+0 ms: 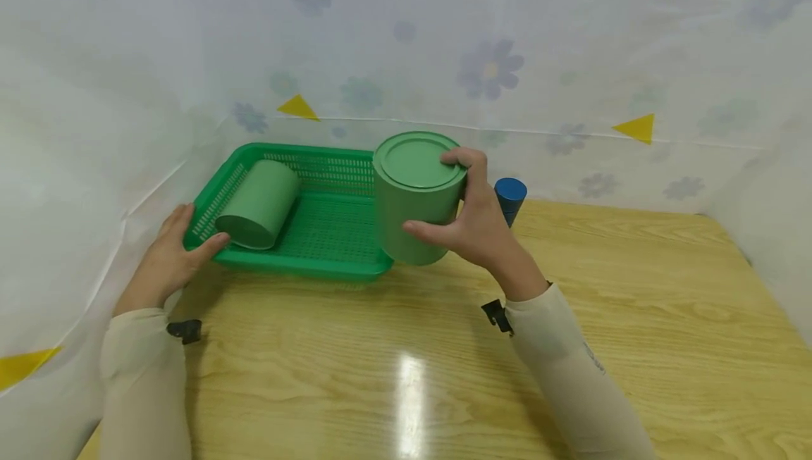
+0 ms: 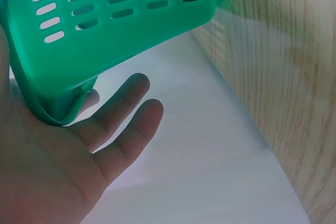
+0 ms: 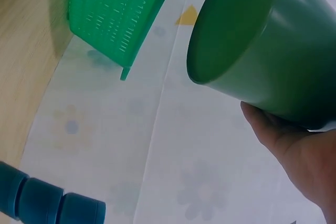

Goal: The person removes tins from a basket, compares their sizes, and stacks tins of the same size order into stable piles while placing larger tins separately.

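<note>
My right hand (image 1: 478,224) grips a large green canister (image 1: 406,217) by its side, its fingers at the upper edge and the thumb across the front. The canister is raised beside the right end of a green plastic basket (image 1: 330,266) and hides that end. Inside the basket, a second green canister (image 1: 263,199) lies on its side at the left. My left hand (image 1: 168,259) rests on the basket's near left corner, thumb by the front rim. In the left wrist view, two fingers (image 2: 123,148) of it extend fairly straight, clear of the basket wall (image 2: 115,40).
A dark blue cylindrical object (image 1: 510,196) stands behind my right hand; the right wrist view shows it in stacked sections (image 3: 42,198). The wooden table (image 1: 330,368) meets a pale flowered sheet (image 1: 406,44) at the back, with yellow triangles (image 1: 637,129) on it.
</note>
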`<state>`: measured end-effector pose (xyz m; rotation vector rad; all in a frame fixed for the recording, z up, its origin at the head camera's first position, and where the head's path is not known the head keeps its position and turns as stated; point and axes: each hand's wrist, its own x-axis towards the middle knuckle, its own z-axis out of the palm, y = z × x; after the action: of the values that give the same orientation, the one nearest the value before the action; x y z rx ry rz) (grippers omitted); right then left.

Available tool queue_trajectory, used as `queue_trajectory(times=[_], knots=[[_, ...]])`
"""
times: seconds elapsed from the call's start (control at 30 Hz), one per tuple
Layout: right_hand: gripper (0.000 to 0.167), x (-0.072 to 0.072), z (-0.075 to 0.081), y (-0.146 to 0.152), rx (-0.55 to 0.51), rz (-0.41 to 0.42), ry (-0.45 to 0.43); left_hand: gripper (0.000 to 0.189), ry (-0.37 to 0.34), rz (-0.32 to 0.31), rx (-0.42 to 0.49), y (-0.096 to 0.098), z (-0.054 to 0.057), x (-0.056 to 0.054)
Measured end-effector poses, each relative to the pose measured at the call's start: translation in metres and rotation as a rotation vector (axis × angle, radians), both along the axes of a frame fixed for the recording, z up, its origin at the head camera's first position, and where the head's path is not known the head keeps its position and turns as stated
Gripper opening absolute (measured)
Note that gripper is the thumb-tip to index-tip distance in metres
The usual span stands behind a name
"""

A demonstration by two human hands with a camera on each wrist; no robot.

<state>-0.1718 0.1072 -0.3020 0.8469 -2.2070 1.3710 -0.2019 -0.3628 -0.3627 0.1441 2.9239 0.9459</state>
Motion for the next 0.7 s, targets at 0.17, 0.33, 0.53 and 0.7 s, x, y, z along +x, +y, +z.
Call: queue_trajectory(times=[0.17,0.33,0.53,0.7], knots=[[0.099,0.011,-0.004,0.016,0.006,-0.015,0.016,0.095,0.015,-0.001,-0.006,0.000,0.000,0.000],[0.107,0.020,-0.009,0.030,-0.008,-0.014,0.021,0.093,0.029,-0.001,-0.013,-0.007,0.000,0.006],[0.116,0.036,-0.012,0.050,-0.076,-0.035,-0.038,0.092,0.041,-0.006,-0.012,-0.012,0.000,0.008],[0.117,0.048,-0.015,0.072,-0.125,-0.046,-0.045,0.092,0.044,-0.014,-0.012,-0.013,-0.001,0.010]])
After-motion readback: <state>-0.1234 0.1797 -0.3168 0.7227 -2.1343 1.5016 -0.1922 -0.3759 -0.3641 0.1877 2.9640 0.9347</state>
